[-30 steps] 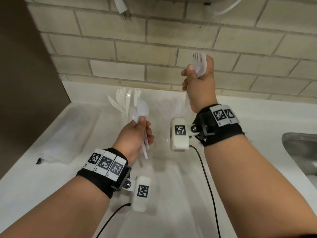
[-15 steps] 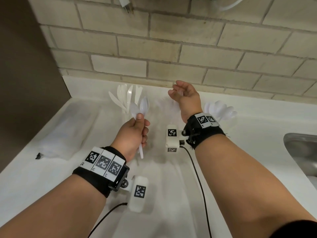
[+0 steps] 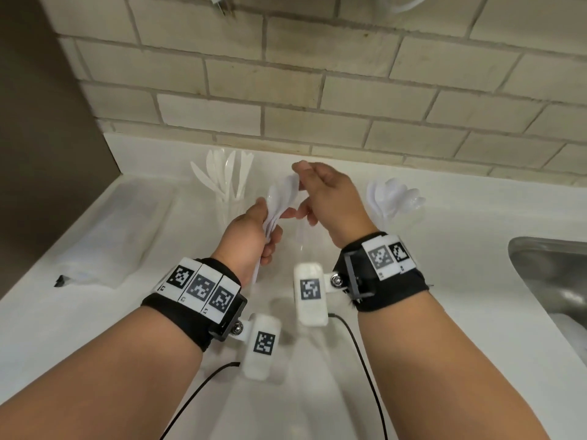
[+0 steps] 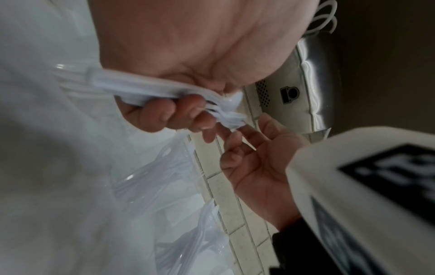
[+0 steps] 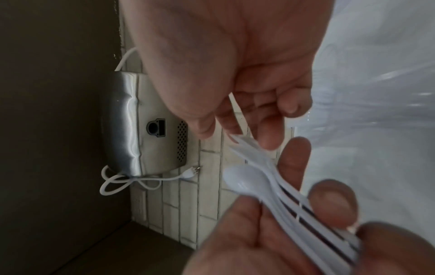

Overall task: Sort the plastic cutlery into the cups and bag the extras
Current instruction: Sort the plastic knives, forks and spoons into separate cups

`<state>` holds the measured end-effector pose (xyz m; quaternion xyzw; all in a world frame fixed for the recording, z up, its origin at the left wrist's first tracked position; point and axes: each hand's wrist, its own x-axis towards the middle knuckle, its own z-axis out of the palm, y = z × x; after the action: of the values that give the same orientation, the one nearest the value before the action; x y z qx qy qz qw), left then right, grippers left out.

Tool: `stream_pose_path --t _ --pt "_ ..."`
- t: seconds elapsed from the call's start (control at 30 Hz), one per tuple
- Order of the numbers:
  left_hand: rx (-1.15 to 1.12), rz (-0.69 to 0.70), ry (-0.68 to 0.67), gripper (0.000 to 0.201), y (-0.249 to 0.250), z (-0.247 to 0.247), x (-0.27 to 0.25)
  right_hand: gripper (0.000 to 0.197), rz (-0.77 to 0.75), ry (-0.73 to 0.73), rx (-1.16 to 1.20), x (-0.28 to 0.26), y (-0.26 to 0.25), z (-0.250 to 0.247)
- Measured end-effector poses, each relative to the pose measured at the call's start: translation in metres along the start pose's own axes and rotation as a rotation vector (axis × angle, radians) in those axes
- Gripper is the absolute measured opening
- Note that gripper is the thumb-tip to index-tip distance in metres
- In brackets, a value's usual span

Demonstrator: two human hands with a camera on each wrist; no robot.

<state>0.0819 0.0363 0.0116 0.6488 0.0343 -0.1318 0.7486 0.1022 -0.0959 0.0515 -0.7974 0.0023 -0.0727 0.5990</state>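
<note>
My left hand [image 3: 251, 239] grips the spoons [image 3: 279, 198] above the worktop [image 3: 95, 312]; right fingers [image 3: 301, 173] pinch one bowl. I should pull it straight out, keeping the left grip firm so the others don't slide.

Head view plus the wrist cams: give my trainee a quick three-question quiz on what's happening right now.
1. True or false: the left hand grips a bunch of white cutlery.
2. What stands in the cup of knives: A) straws B) knives C) chopsticks?
3. Fill in: the right hand takes hold of one piece at the top of the ____ hand's bunch.

Key: 1 true; 2 B; 3 left. The cup of spoons stands right of both hands, the plastic bag lies left.
</note>
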Motion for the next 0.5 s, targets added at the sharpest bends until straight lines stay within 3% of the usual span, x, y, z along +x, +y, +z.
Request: stream_pose_path --t 0.1,0.23,0.37,0.5 --pt "0.242 0.057 0.020 0.035 -0.003 0.006 0.000 0.028 0.027 -0.051 0.014 -0.016 0.003 0.002" --pt "0.499 0.189 0.038 0.037 -0.009 0.013 -0.002 0.025 0.033 -0.030 -0.057 -0.024 0.011 -0.001" --pt "0.618 0.283 0.019 0.038 -0.006 0.020 -0.008 0.014 0.011 -0.030 -0.154 -0.026 0.016 -0.006" --pt "0.658 0.247 -0.053 0.036 -0.004 0.021 -0.014 0.016 -0.042 0.038 -0.269 -0.027 0.014 -0.019"
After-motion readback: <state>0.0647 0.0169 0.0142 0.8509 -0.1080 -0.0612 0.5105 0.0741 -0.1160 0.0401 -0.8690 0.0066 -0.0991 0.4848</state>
